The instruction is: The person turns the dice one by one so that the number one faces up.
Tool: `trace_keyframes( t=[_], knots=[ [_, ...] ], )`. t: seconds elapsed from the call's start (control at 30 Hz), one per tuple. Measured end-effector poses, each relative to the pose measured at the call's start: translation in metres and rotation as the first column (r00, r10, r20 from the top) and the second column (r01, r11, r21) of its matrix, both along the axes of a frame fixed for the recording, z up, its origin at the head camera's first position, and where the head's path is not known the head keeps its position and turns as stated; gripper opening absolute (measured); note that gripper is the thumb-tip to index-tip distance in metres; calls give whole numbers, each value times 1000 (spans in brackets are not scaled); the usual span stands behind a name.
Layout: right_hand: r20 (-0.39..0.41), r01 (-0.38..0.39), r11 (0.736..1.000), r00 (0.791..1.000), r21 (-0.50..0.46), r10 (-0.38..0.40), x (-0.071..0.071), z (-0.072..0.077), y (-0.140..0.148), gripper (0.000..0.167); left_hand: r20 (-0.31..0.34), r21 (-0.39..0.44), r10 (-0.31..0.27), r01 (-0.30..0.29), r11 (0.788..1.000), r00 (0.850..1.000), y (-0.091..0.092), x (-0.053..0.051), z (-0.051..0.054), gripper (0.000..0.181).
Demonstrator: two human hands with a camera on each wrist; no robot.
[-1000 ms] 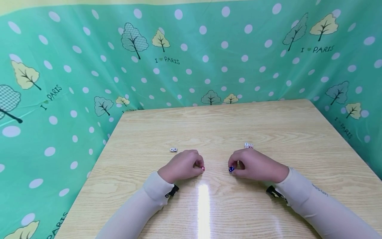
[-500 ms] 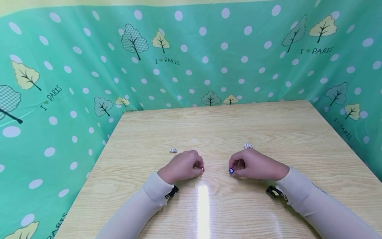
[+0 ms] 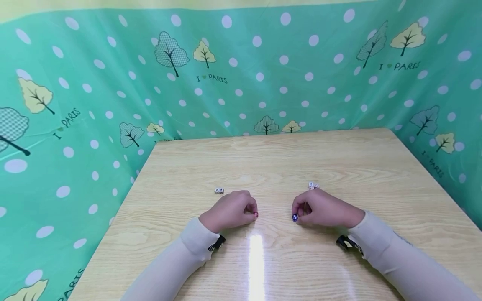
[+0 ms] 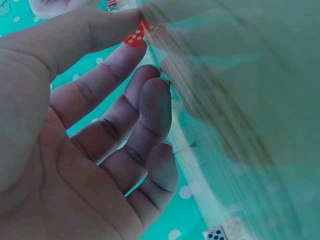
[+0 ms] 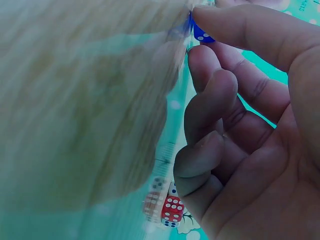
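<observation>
My left hand (image 3: 232, 210) pinches a small red die (image 3: 256, 214) between thumb and index finger at the table's surface. In the left wrist view that red die (image 4: 134, 36) shows white dots. To the right, my right hand (image 3: 324, 208) has its thumb and index finger on a blue die (image 3: 295, 218), which also rests at the tabletop; the right wrist view shows the blue die (image 5: 202, 34) between those fingertips. The other fingers of both hands are bent.
Two white dice (image 3: 219, 191) stand side by side beyond my left hand. Beyond my right hand is a small group of white and red dice (image 3: 314, 185), partly hidden by the hand. The wooden table (image 3: 241, 159) meets a green dotted curtain (image 3: 226, 100) behind it.
My right hand and the blue die have shifted slightly to the right, and the die shows turned differently. The left hand has stayed almost still with the red die.
</observation>
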State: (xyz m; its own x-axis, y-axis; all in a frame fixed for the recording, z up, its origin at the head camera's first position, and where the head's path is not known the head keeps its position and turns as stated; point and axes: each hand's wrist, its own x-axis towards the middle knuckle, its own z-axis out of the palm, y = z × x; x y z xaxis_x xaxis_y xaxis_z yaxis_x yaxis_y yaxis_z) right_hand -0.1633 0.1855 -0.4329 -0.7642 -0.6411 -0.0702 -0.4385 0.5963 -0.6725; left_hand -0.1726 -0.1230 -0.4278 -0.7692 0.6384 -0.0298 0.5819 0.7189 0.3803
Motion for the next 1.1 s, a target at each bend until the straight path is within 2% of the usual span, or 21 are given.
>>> trace_keyframes(
  t=[0.2,0.43,0.57,0.8,1.1],
  knots=[
    [-1,11,1000,1000,28,-11,4,-4,4,20,-13,2,-24,24,1000,1000,2,1,-4,11],
    [-16,24,999,1000,38,-23,8,-5,0,17,1,0,-14,14,1000,1000,0,3,-7,12],
    [-83,43,995,996,86,-36,11,-5,-4,18,8,3,-12,12,1000,1000,0,3,-5,11],
    [-222,66,989,974,132,-35,14,-1,-12,16,-1,5,-12,12,1000,1000,-1,2,-4,12],
    [-272,45,988,962,145,-4,13,7,-15,14,-7,23,-17,18,1000,1000,-1,1,2,11]
  ],
)
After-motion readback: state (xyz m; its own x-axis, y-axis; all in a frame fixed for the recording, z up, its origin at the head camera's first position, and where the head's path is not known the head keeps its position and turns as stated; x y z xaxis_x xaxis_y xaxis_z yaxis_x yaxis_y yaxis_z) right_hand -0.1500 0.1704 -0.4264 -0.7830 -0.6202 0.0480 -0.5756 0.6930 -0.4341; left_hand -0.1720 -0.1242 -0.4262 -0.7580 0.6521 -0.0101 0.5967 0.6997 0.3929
